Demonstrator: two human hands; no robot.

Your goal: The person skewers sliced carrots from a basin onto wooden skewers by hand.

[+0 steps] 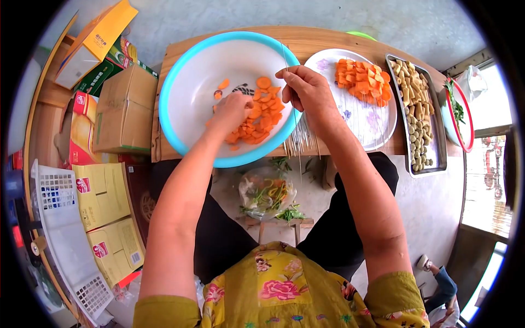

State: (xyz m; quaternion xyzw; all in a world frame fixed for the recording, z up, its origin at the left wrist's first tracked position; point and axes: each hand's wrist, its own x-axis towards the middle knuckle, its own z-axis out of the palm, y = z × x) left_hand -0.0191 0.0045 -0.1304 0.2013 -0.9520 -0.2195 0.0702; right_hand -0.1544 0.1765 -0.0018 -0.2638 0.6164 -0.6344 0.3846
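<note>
Inside a white bowl with a blue rim, my left hand reaches into sliced carrots. Its fingers are curled together, and their tips are hidden from me. My right hand is over the bowl's right edge, thumb and fingers pinched on a thin skewer. Just below that hand, a bundle of thin metal skewers lies at the table's front edge. To the right, a white flowered plate bears stacked carrot slices, with thin skewers extending from them towards me.
A metal tray of brown rolls and round pieces stands right of the plate. Beyond it is a red-rimmed basin with greens. Cardboard boxes are stacked at left. A bag of vegetable scraps lies below the wooden table.
</note>
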